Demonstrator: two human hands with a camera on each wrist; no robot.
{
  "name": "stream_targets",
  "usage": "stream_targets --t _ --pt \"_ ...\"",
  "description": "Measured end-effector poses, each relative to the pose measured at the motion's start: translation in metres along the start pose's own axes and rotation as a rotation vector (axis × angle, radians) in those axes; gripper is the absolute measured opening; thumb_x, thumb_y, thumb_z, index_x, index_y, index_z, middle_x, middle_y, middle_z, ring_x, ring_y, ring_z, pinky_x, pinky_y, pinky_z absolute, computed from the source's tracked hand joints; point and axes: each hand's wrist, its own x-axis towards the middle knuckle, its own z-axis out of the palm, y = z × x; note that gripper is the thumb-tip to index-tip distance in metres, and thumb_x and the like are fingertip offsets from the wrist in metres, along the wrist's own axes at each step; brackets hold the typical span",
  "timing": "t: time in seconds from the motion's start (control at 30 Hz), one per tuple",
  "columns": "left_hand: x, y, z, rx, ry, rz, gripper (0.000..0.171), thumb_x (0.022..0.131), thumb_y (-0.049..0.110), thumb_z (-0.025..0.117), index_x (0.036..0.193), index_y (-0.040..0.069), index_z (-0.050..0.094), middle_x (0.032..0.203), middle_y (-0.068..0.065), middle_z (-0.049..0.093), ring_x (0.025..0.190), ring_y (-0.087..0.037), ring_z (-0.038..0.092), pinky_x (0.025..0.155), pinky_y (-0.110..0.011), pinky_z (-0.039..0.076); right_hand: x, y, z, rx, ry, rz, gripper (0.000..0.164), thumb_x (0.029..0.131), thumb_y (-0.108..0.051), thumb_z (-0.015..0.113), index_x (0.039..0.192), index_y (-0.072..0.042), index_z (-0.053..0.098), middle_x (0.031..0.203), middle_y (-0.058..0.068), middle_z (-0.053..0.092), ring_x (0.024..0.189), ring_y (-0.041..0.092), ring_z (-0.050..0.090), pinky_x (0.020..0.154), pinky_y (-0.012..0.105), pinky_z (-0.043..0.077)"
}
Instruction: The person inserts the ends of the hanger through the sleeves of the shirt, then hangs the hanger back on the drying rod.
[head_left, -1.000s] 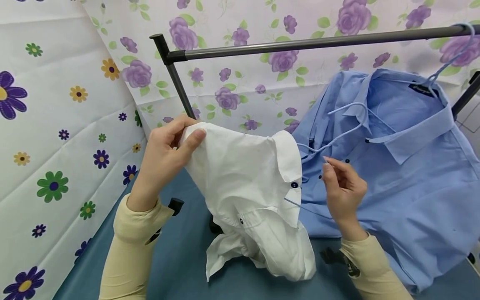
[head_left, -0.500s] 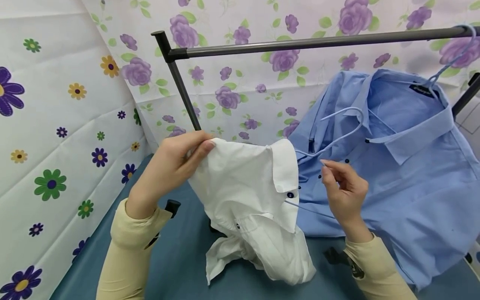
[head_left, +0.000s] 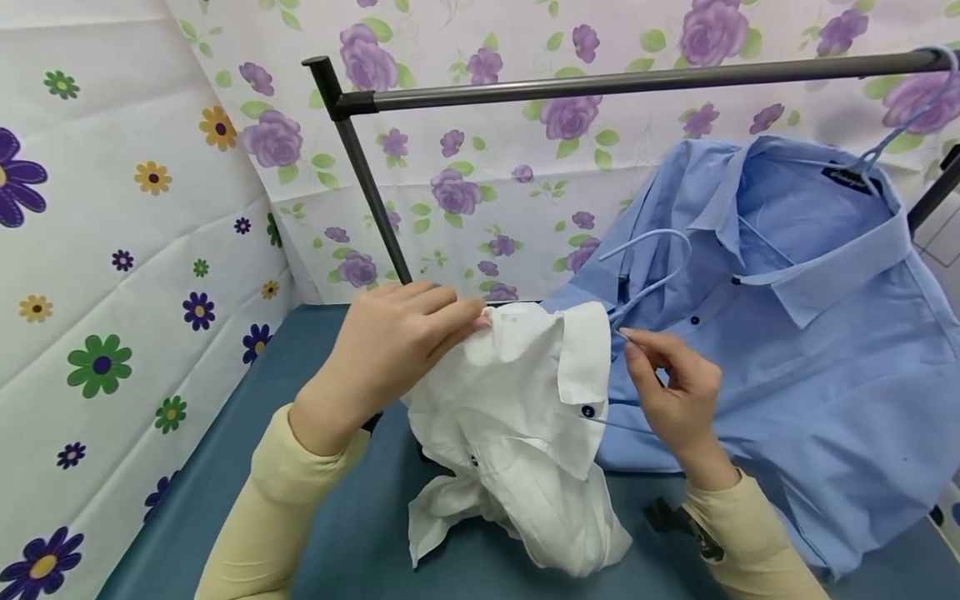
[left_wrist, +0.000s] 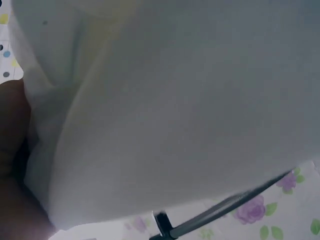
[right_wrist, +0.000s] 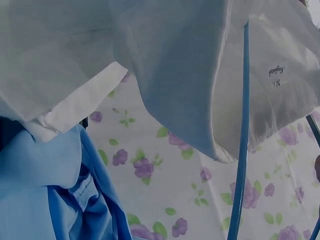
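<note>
In the head view, my left hand [head_left: 401, 354] grips the upper edge of a white button-up shirt [head_left: 517, 425], with its thumb mostly hidden. The shirt's collar faces right and its lower part lies crumpled on the table. My right hand [head_left: 682, 396] pinches a light-blue wire hanger [head_left: 687, 252] between thumb and fingertips, just right of the collar. The hook curves up above that hand, while part of the hanger is inside the shirt. White cloth [left_wrist: 190, 110] fills most of the left wrist view. In the right wrist view, the hanger's wire [right_wrist: 245, 100] runs up into the shirt's opening.
A blue shirt [head_left: 817, 417] hangs on another hanger from the dark metal rack bar [head_left: 637, 81] at the right. The rack's left post [head_left: 371, 192] stands behind my left hand. Flowered curtains [head_left: 450, 142] back the blue-green table [head_left: 360, 517].
My left hand has moved right and down along the white shirt, toward its collar, bunching the cloth. My right hand has shifted slightly left, and the hanger's hook has moved left and down.
</note>
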Motion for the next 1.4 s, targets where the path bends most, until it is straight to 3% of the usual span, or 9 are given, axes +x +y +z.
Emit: stream_targets --t 0.3,0.47,0.6,0.8,0.93,1.13,1.3,1.4 --pt "0.016 0.014 0.015 0.049 0.035 0.064 0.016 0.099 0.028 0.067 0.102 0.014 0.073 0.076 0.001 0.067 0.066 -0.017 0.065 0.058 -0.030 0.051 0.000 -0.002 0.002 0.006 -0.017 -0.025 0.046 0.101 -0.030 0.065 0.088 0.014 0.069 0.057 0.008 0.051 0.049 0.007 0.039 0.047 0.022 0.028" --pt "0.028 0.025 0.022 0.080 0.038 0.096 0.019 0.103 0.029 0.062 0.108 0.015 0.072 0.079 0.002 0.065 0.064 -0.016 0.062 0.058 -0.028 0.050 -0.006 0.002 0.001 0.011 -0.022 -0.014 0.047 0.100 -0.031 0.065 0.090 0.015 0.067 0.062 0.013 0.059 0.050 0.008 0.049 0.048 0.018 0.035" --pt "0.039 0.035 0.027 0.104 0.044 0.125 0.018 0.105 0.029 0.058 0.105 0.015 0.070 0.072 0.003 0.058 0.058 -0.014 0.055 0.054 -0.026 0.045 -0.009 0.003 0.001 0.019 -0.015 0.001 0.046 0.100 -0.030 0.065 0.090 0.015 0.067 0.067 0.017 0.065 0.055 0.007 0.059 0.053 0.014 0.043" --pt "0.047 0.043 0.033 0.186 0.052 0.164 0.021 0.106 0.027 0.055 0.096 0.014 0.067 0.069 0.004 0.055 0.057 -0.014 0.056 0.053 -0.026 0.041 -0.013 0.002 0.001 0.055 -0.003 0.019 0.046 0.100 -0.027 0.065 0.091 0.018 0.066 0.073 0.020 0.067 0.064 0.003 0.063 0.060 0.011 0.047" --pt "0.045 0.043 0.028 0.231 0.079 0.139 0.026 0.104 0.035 0.059 0.100 0.013 0.071 0.077 0.001 0.064 0.068 -0.019 0.063 0.063 -0.032 0.049 -0.018 0.003 0.003 0.034 0.023 0.026 0.044 0.100 -0.026 0.066 0.092 0.018 0.067 0.075 0.022 0.069 0.066 0.003 0.065 0.064 0.011 0.050" --pt "0.035 0.027 -0.001 0.240 0.093 0.002 0.042 0.100 0.047 0.061 0.111 0.009 0.074 0.096 -0.010 0.072 0.088 -0.032 0.067 0.082 -0.047 0.053 -0.022 0.006 0.007 0.047 0.096 0.048 0.042 0.100 -0.021 0.067 0.091 0.020 0.067 0.076 0.021 0.070 0.067 0.003 0.066 0.064 0.012 0.050" --pt "0.023 0.008 -0.016 0.240 0.061 -0.070 0.056 0.104 0.056 0.046 0.108 0.007 0.073 0.095 -0.013 0.071 0.086 -0.034 0.067 0.077 -0.048 0.053 -0.022 0.008 0.007 0.059 0.136 0.051 0.043 0.099 -0.021 0.067 0.090 0.021 0.066 0.077 0.017 0.071 0.066 0.002 0.065 0.062 0.011 0.048" --pt "0.017 0.000 -0.016 0.233 0.044 -0.069 0.065 0.105 0.060 0.037 0.086 0.006 0.068 0.074 -0.009 0.065 0.067 -0.028 0.061 0.063 -0.042 0.050 -0.023 0.007 0.007 0.058 0.144 0.047 0.043 0.099 -0.021 0.067 0.089 0.021 0.066 0.077 0.016 0.072 0.065 0.002 0.064 0.063 0.011 0.048"
